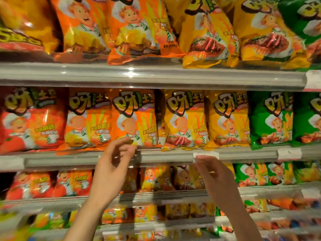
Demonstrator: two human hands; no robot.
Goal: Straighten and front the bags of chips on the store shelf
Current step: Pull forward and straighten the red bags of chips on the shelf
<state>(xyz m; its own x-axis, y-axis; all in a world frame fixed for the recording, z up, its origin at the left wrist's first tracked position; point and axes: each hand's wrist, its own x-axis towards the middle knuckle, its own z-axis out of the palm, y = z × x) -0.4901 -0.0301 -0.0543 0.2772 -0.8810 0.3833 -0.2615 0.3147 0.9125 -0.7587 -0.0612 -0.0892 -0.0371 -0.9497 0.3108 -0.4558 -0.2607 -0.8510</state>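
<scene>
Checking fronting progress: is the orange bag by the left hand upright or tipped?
Upright. The orange bag stands straight, face forward, bottom at the shelf edge; left hand fingertips reach its lower corner.

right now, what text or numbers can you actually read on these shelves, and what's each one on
"呀!土豆": logo on the orange bag above the left hand, repeated on neighbouring bags.
"香浓酥脆": yellow bag, lower right.
"5": price tag on the shelf rail.
White tag by the right hand: too blurred.
Lower-shelf bags: blurred.

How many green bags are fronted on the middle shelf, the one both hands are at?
2: one green bag right of the yellow bags, another cut by the right frame edge. More may sit beyond.
</scene>
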